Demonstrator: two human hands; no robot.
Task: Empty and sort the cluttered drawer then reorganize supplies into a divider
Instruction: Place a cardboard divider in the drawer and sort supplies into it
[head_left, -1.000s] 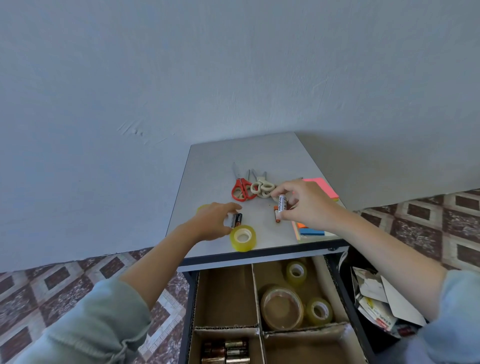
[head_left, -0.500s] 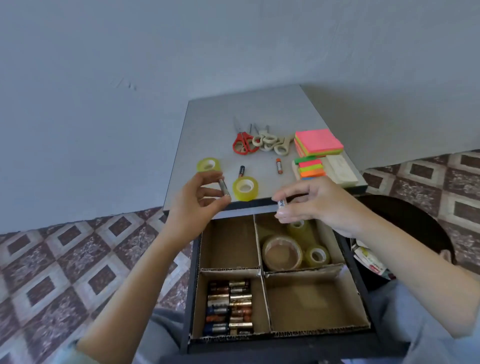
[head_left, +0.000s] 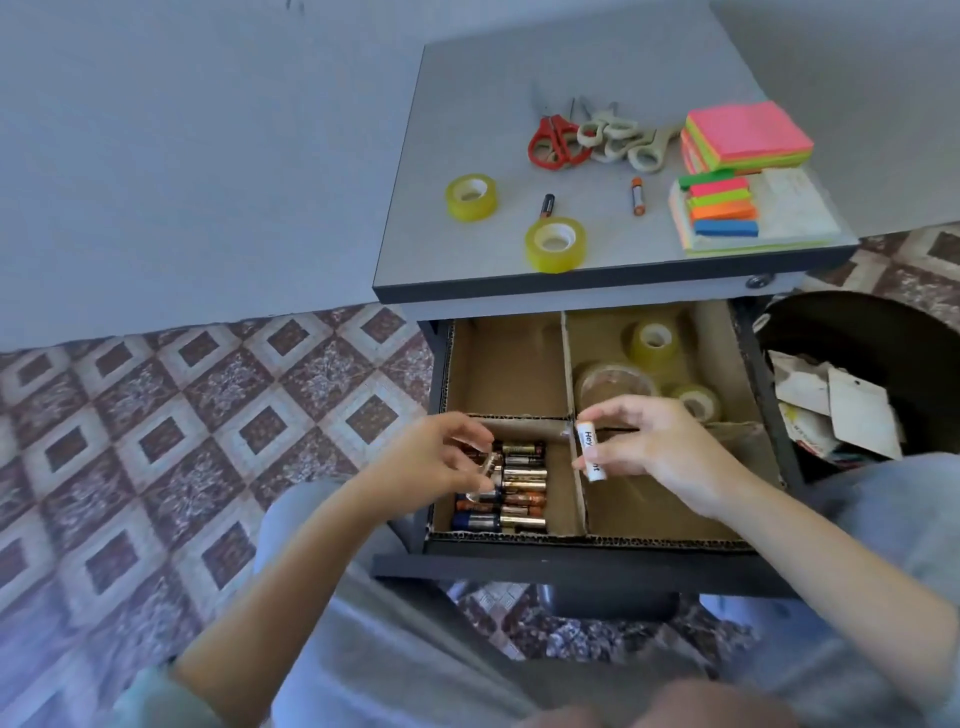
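Both hands are over the open drawer (head_left: 571, 566) in the lower middle of the frame. The left hand (head_left: 441, 462) pinches a small battery (head_left: 488, 463), blurred, right above the stacked batteries (head_left: 522, 483) in the lower-left cell of the cardboard divider (head_left: 568, 364). It's low and close, probably so the battery can be laid flat alongside the rest. The right hand (head_left: 660, 452) grips a white battery (head_left: 589, 451) upright between thumb and fingertips, over the wall between the two lower cells and seemingly next in line. The tape rolls (head_left: 653, 340) already have the upper-right cell. Up on the cabinet top (head_left: 415, 208), two loose batteries (head_left: 546, 206) lie among yellow tape rolls (head_left: 555, 244), scissors (head_left: 553, 143) and sticky notes (head_left: 748, 137), not yet sorted.
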